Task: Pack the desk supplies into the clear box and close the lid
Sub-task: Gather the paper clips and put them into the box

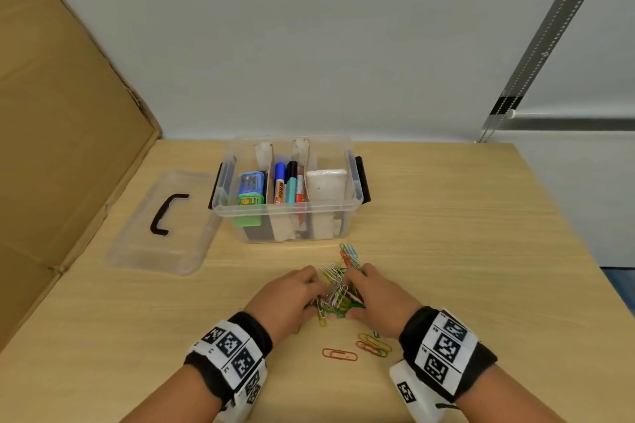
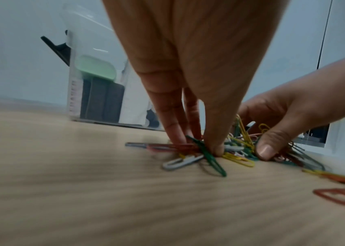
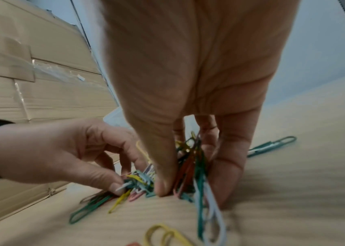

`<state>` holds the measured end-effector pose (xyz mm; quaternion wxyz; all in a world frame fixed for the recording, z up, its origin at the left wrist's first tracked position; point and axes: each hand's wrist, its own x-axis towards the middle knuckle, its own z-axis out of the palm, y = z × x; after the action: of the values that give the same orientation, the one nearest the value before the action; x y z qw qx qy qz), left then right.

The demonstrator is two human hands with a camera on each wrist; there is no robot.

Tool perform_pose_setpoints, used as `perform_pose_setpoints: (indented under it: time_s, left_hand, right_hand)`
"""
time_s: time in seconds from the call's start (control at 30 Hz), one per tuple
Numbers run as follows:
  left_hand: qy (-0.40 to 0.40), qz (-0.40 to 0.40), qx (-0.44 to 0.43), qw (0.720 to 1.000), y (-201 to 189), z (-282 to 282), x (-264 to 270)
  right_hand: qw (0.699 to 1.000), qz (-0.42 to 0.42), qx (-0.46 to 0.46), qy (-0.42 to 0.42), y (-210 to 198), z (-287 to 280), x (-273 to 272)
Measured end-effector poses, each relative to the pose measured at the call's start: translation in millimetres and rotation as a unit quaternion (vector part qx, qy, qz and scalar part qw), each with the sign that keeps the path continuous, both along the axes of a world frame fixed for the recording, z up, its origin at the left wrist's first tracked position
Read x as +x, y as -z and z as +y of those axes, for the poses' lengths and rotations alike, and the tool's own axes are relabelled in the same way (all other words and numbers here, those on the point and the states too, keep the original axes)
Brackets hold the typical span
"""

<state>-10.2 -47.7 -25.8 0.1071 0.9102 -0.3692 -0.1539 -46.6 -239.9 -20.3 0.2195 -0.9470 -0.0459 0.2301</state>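
A heap of coloured paper clips [image 1: 335, 288] lies on the wooden table in front of the clear box [image 1: 285, 209]. My left hand [image 1: 309, 288] and right hand [image 1: 359, 285] close in on the heap from both sides. In the left wrist view the left hand [image 2: 196, 144] pinches clips [image 2: 238, 154] between thumb and fingers against the table. The right wrist view has the right hand [image 3: 192, 183] holding a bunch of clips [image 3: 190, 168] between thumb and fingers. The box stands open, its lid [image 1: 154, 251] flat on the table to its left.
Inside the box, cardboard dividers separate a green and blue item [image 1: 251, 189], several markers [image 1: 287, 185] and a white block [image 1: 324, 185]. Loose clips lie nearer me [image 1: 340, 354], [image 1: 372, 343] and toward the box [image 1: 348, 254]. A cardboard sheet [image 1: 51, 148] walls the left side.
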Motion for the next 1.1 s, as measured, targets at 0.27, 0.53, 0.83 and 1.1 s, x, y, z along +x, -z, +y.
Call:
perform_pose_setpoints:
  time_s: [0.27, 0.53, 0.83, 1.1]
  left_hand:
    - [-0.001, -0.028, -0.005, 1.000, -0.4, -2.1, 0.0]
    - [-0.079, -0.013, -0.144, 0.986, 2.2, 13.3, 7.9]
    - [-0.170, 0.036, -0.279, 0.945, -15.6, 38.1, 16.7]
    - [-0.222, 0.073, -0.329, 0.915, -22.5, 44.1, 18.2]
  right_hand:
    - [0.996, -0.056, 0.030, 0.056, -1.3, -16.3, 5.2]
    - [0.986, -0.069, 0.113, 0.102, -32.7, -30.2, 12.2]
    - [0.960, -0.129, 0.224, 0.111, -112.1, -32.4, 37.8]
    - [0.974, -0.183, 0.126, 0.049, -140.2, -18.2, 95.9]
